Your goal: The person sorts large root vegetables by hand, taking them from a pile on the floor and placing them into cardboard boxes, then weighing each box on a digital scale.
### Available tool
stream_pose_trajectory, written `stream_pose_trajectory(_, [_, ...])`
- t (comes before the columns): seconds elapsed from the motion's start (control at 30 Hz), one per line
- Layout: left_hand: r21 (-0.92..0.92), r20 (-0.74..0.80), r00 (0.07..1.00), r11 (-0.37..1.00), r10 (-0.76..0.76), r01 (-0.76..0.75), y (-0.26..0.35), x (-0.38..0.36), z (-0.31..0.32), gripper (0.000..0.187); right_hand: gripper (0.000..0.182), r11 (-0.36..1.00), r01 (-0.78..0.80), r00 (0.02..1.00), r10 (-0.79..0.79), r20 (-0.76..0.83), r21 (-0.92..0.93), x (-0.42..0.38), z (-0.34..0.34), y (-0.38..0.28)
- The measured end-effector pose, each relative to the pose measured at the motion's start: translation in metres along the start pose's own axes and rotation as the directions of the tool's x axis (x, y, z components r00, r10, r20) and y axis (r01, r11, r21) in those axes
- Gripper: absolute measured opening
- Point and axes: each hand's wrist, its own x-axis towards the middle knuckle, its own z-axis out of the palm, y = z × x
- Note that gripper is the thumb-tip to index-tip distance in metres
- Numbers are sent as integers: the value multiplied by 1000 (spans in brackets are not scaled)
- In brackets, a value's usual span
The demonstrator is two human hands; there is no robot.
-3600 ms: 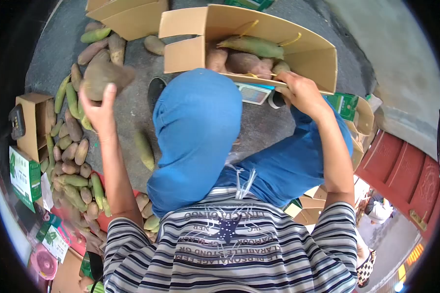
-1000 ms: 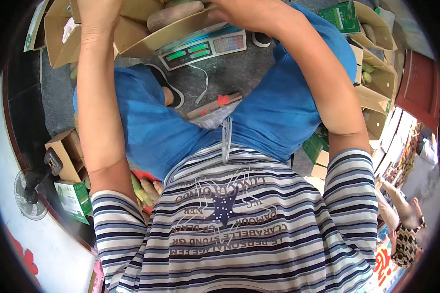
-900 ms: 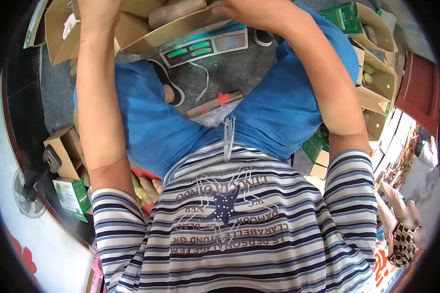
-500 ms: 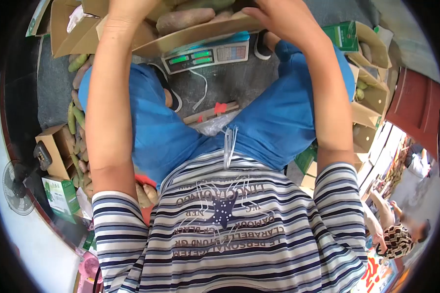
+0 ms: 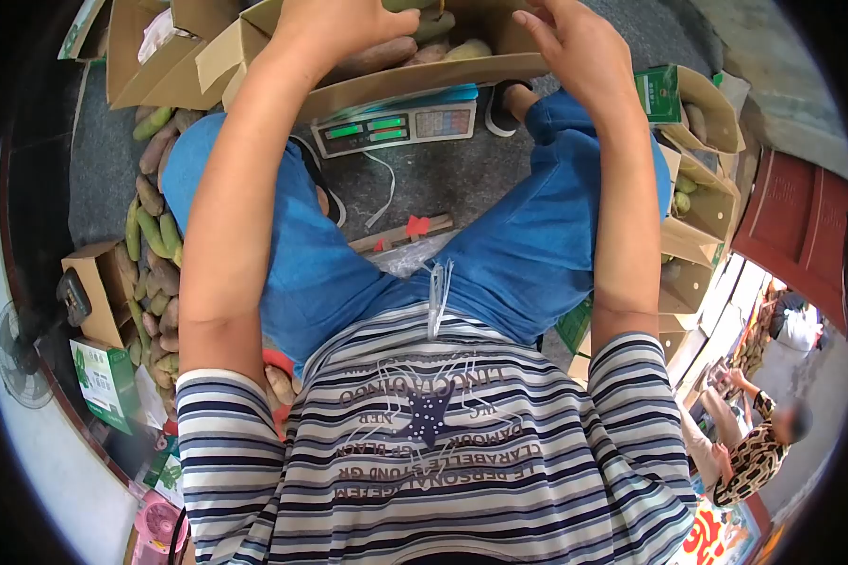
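An open cardboard box (image 5: 433, 75) stands at the top centre, with brownish and green long produce (image 5: 382, 58) inside. Over its left part is my left hand (image 5: 344, 26), thumb stretched out above the produce and the other fingers mostly cut off by the top edge. At the box's right end my right hand (image 5: 584, 47) has its thumb held apart, with nothing seen in it. Below the box's near wall, a scale (image 5: 396, 129) with lit green displays shows partly.
Piled produce (image 5: 151, 245) lies at the left, beside a small box (image 5: 108, 282) and a green-white carton (image 5: 104, 381). More boxes (image 5: 702, 202) line the right. Another person (image 5: 758, 452) is at the lower right. A fan (image 5: 19, 353) stands far left.
Both hands have shifted right relative to the box's contents, and my left hand is closer to the middle. The view has shifted slightly, and the box appears further right, showing its left flap.
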Motion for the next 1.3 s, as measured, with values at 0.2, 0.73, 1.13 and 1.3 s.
stream_pose_trajectory(0.2, [-194, -468, 883, 971, 37, -144, -3, 0, -43, 51, 22, 981, 193, 981, -193, -6, -19, -6, 13, 8])
stream_pose_trajectory(0.73, [-306, -128, 536, 547, -834, 779, -279, -363, 94, 34, 26, 957, 283, 951, -273, 146, -59, -4, 26, -8])
stream_pose_trajectory(1.13, [110, -319, 268, 245, -909, 963, -243, -387, 91, 68, 23, 963, 268, 939, -257, 228, -16, -2, 25, -35])
stream_pose_trajectory(1.3, [-134, -420, 461, 556, -782, 820, -233, -302, 41, 53, 24, 956, 291, 938, -277, 210, -38, -4, 30, -28])
